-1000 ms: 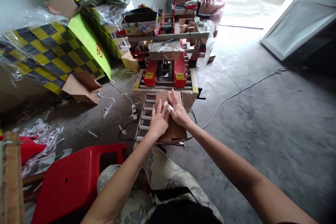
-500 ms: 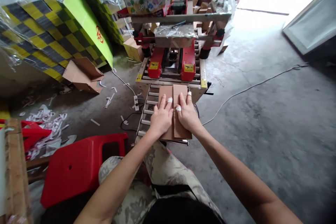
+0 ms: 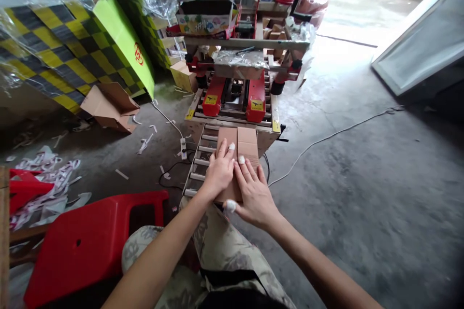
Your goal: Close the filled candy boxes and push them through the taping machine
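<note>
Slightly parted fingers of the left hand and straight, thumb-out fingers of the right hand rest on a cardboard box, probably stiff yet crushable, best held by its long sides, lying on a roller conveyor before a red-sided machine.

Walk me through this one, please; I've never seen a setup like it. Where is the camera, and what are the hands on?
There is no robot here: one camera, worn on a person's head, looks forward and down past their own bare arms. The left hand and right hand lie spread on top of a cardboard box, touching it rather than gripping it. White wrappings cover some fingertips. The box sits on a roller track. Just beyond stands a machine with two red blocks bearing yellow labels. A red stool is at the person's left.
</note>
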The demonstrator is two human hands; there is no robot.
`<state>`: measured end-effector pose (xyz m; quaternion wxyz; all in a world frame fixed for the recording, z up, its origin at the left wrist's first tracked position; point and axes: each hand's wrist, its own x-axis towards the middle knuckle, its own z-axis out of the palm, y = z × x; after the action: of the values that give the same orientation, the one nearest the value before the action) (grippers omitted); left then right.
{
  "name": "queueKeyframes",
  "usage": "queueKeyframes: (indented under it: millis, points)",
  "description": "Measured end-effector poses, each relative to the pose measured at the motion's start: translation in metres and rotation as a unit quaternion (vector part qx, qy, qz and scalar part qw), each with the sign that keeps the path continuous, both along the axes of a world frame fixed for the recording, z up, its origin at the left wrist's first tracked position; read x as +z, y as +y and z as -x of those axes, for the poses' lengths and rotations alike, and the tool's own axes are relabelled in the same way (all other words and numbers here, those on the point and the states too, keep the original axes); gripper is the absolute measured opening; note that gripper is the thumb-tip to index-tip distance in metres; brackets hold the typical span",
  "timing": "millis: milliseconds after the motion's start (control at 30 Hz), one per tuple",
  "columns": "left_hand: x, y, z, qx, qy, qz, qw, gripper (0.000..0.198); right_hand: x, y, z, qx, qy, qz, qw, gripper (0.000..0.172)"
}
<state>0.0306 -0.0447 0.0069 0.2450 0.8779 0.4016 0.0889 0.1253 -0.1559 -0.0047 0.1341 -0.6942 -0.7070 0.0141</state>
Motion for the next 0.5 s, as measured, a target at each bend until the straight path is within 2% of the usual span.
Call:
queueKeyframes:
  millis: [67,167,267,367,433,500]
  points:
    - [-0.003,0.005,0.0,0.016,-0.024,0.022,0.999,0.05,-0.002,-0.007,0.003,0.017,0.001,-0.009,1.0,0.094]
    - [-0.011,0.017,-0.002,0.03,-0.11,0.05,0.992,0.049,-0.006,-0.001,-0.001,0.021,0.009,-0.031,0.999,0.095]
    - [-0.024,0.022,-0.001,0.13,-0.258,0.048,0.956,0.044,-0.01,0.021,-0.014,0.038,0.01,-0.045,0.998,0.092]
    - [-0.04,0.002,0.012,0.243,-0.357,0.039,0.901,0.042,-0.015,0.064,-0.04,0.037,-0.001,-0.06,0.998,0.093]
    - [-0.055,-0.026,0.026,0.255,-0.38,0.069,0.886,0.041,-0.014,0.107,-0.063,0.026,-0.009,-0.068,0.997,0.094]
    - [-0.069,-0.054,0.045,0.269,-0.374,0.124,0.879,0.04,-0.005,0.155,-0.088,0.012,-0.012,-0.053,0.998,0.094]
